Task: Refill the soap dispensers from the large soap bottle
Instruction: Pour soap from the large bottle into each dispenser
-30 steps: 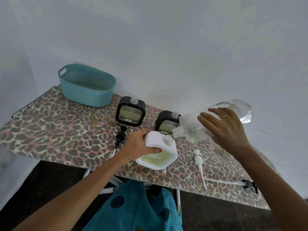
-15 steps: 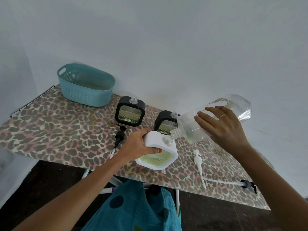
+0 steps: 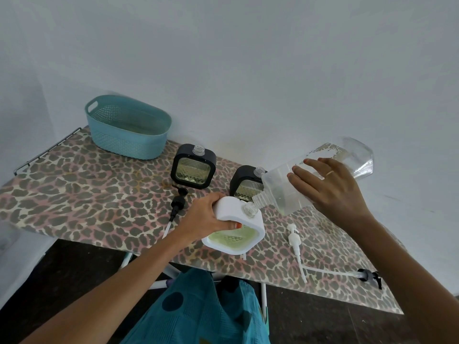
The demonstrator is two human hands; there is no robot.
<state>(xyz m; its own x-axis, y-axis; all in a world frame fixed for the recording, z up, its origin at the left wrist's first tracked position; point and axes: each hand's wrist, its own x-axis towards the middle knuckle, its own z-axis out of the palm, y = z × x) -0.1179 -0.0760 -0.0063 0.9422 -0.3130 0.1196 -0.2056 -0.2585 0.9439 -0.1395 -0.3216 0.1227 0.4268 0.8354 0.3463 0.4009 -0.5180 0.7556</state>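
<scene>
We hold the white dispenser (image 3: 233, 227) in our left hand (image 3: 206, 217), fingers wrapped around its upper left side, tilted toward us at the centre of the frame above the near edge of the leopard-print ironing board (image 3: 74, 194). Our right hand (image 3: 330, 189) grips the large soap bottle (image 3: 315, 175) around its middle, fingers closed over the clear wall, and tips it down to the left so its threaded mouth meets the dispenser's open neck (image 3: 249, 209).

To pour well, we judge that the two mouths should stay lined up and touching, the bottle raised slowly at its base, and the dispenser held more upright so nothing runs down its white face. The opening is narrow, so a thin, steady stream suits it best.

The big bottle looks nearly spent: only a little pale liquid pools near its shoulder. The white dispenser shows pale green soap behind its window. The two black dispensers (image 3: 193, 167) (image 3: 244, 182) stand uncapped behind, holding yellowish liquid; levels are hard to judge. The teal basket (image 3: 129, 127) at upper left looks empty. Pumps lie loose: a black one (image 3: 177, 202) and a white one (image 3: 294, 240).
</scene>
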